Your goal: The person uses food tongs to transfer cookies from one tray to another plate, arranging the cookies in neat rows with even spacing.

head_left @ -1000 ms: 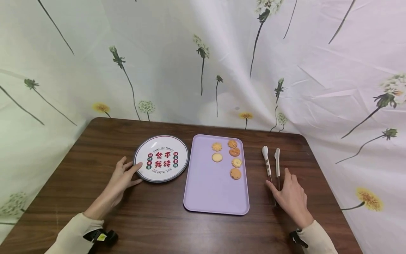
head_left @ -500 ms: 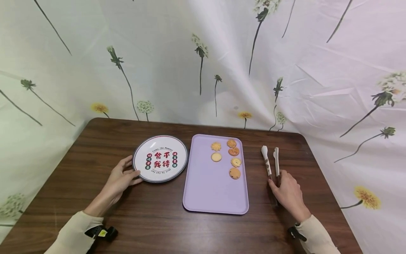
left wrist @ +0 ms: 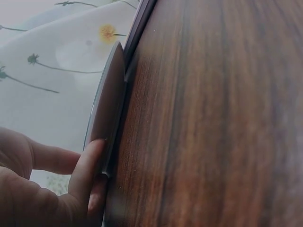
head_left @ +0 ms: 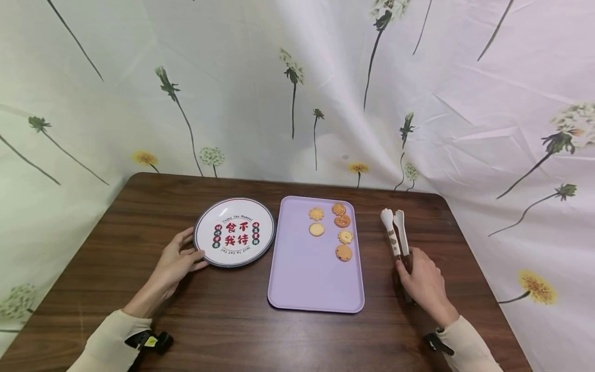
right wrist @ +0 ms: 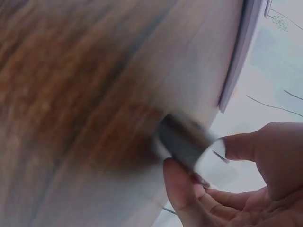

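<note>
My left hand [head_left: 175, 261] pinches the near left rim of a round white plate [head_left: 239, 258] with a dark blue edge and red lettering. In the left wrist view the thumb and fingers [left wrist: 87, 163] meet at the rim, and the plate [left wrist: 106, 109] lies on or very near the table. On the right, my right hand [head_left: 424, 279] grips a pair of food tongs [head_left: 391, 235] with white tips and metal arms, its tips apart and pointing away from me. The right wrist view shows thumb and fingers [right wrist: 177, 184] around the blurred metal arms [right wrist: 182, 139].
Between the hands lies a lilac tray [head_left: 316, 284]. Several cookies sit on its far and right part, among them a round plain one [head_left: 317, 229] and a chocolate-chip one [head_left: 344, 253]. The dark wooden table [head_left: 223, 320] ends at a flowered curtain [head_left: 260, 103] behind.
My right hand has come down onto the tongs and taken hold; their tips have risen and drawn closer together. The left hand's fingers have settled on the plate's rim.
</note>
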Demonstrator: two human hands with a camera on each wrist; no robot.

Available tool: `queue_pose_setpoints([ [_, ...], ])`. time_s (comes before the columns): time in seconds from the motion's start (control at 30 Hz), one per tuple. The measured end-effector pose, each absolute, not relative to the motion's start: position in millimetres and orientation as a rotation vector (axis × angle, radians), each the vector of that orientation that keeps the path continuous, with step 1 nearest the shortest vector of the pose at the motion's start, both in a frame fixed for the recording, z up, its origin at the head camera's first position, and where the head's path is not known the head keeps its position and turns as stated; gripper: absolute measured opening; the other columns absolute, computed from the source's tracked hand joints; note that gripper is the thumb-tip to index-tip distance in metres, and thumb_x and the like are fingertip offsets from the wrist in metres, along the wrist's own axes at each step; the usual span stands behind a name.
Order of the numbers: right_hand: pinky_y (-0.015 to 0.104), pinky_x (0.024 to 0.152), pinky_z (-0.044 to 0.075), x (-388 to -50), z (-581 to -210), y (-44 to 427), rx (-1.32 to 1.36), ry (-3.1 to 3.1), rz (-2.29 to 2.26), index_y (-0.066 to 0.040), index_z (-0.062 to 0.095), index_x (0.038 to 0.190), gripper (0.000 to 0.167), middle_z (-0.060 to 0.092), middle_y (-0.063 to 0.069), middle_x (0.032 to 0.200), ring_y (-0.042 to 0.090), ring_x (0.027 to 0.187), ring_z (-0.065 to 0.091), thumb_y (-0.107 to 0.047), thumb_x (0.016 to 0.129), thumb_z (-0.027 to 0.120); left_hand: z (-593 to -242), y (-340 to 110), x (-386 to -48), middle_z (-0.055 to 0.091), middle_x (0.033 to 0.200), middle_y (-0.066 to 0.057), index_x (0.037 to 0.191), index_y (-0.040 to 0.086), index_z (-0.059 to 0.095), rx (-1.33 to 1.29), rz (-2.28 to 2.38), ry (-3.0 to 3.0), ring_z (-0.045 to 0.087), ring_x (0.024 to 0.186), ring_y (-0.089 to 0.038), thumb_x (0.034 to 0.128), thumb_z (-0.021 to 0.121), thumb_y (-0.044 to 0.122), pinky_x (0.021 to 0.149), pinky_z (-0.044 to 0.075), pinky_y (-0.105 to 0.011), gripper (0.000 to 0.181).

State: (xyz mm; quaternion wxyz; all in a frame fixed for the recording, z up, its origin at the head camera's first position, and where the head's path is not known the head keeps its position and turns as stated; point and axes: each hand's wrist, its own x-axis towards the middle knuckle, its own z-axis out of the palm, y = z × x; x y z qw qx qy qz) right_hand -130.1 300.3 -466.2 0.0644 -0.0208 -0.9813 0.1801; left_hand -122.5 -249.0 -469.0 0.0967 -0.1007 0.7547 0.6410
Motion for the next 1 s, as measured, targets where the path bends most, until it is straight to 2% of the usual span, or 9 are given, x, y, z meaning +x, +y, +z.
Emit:
queue_pose_setpoints([
  [0.1,0.061,0.063,0.058,-128.2,-459.1,299.1,-0.002,-2.905,0.544,0.003,0.059,0.134,0.043,0.07,0.023,0.113,0.045,0.095,0.07,-0.023,0.101,0.066,-468.7,-249.4,-122.7,0.003,0.171,-0.032,0.167,0.004,-0.005,-0.301,1.904,2.233,0.035,0.147,-0.047,0.107,0.046,-0.002,0.091,0.065,-0.019,0.08],
  [0.17,0.06,0.062,0.058,-126.9,-453.3,297.3,0.046,-2.862,0.551,0.002,0.059,0.134,0.041,0.071,0.021,0.112,0.042,0.093,0.07,-0.02,0.1,0.068,-468.8,-249.3,-123.1,0.003,0.171,-0.032,0.167,0.004,-0.005,-0.306,1.907,2.234,0.035,0.147,-0.047,0.107,0.046,-0.002,0.091,0.065,-0.019,0.08],
  [0.3,0.043,0.055,0.052,-124.0,-444.3,293.4,0.145,-2.795,0.557,-0.001,0.061,0.133,0.039,0.069,0.015,0.106,0.031,0.083,0.067,-0.015,0.098,0.072,-468.3,-248.0,-123.4,0.004,0.171,-0.031,0.167,0.004,-0.005,-0.315,1.897,2.246,0.036,0.147,-0.046,0.1066,0.046,-0.003,0.091,0.065,-0.019,0.08],
  [0.37,0.033,0.055,0.046,-121.8,-441.7,291.5,0.196,-2.774,0.554,-0.004,0.061,0.133,0.038,0.067,0.011,0.103,0.025,0.08,0.063,-0.014,0.098,0.072,-468.3,-247.9,-123.4,0.004,0.171,-0.031,0.167,0.004,-0.005,-0.315,1.895,2.247,0.036,0.147,-0.046,0.1066,0.046,-0.003,0.091,0.065,-0.018,0.079],
  [0.43,0.029,0.057,0.043,-119.0,-440.3,289.6,0.245,-2.756,0.549,-0.006,0.062,0.133,0.037,0.064,0.008,0.101,0.022,0.079,0.06,-0.014,0.098,0.072,-468.3,-248.0,-123.4,0.003,0.171,-0.031,0.167,0.004,-0.005,-0.314,1.898,2.242,0.036,0.147,-0.046,0.1069,0.046,-0.003,0.091,0.065,-0.018,0.079],
  [0.63,0.034,0.059,0.05,-109.2,-438.1,283.1,0.358,-2.75,0.522,-0.008,0.064,0.132,0.037,0.065,0.004,0.102,0.02,0.083,0.063,-0.016,0.098,0.073,-469.5,-249.0,-124.0,0.002,0.171,-0.031,0.167,0.005,-0.005,-0.311,1.896,2.232,0.037,0.146,-0.045,0.107,0.046,-0.002,0.091,0.065,-0.018,0.079],
  [0.87,0.036,0.058,0.052,-98.4,-433.5,277.5,0.436,-2.811,0.455,-0.01,0.066,0.13,0.037,0.066,0.003,0.104,0.017,0.084,0.061,-0.021,0.096,0.076,-468.8,-249.6,-123.1,0.003,0.171,-0.032,0.167,0.004,-0.005,-0.31,1.879,2.242,0.038,0.145,-0.046,0.1068,0.046,-0.002,0.091,0.065,-0.019,0.08],
  [1.0,0.034,0.057,0.05,-93.6,-431.5,275.4,0.464,-2.849,0.434,-0.01,0.067,0.13,0.038,0.066,0.002,0.103,0.015,0.082,0.058,-0.022,0.095,0.077,-468.5,-248.9,-122.2,0.004,0.172,-0.031,0.167,0.004,-0.005,-0.315,1.874,2.243,0.04,0.144,-0.043,0.1069,0.046,-0.002,0.091,0.065,-0.019,0.08],
])
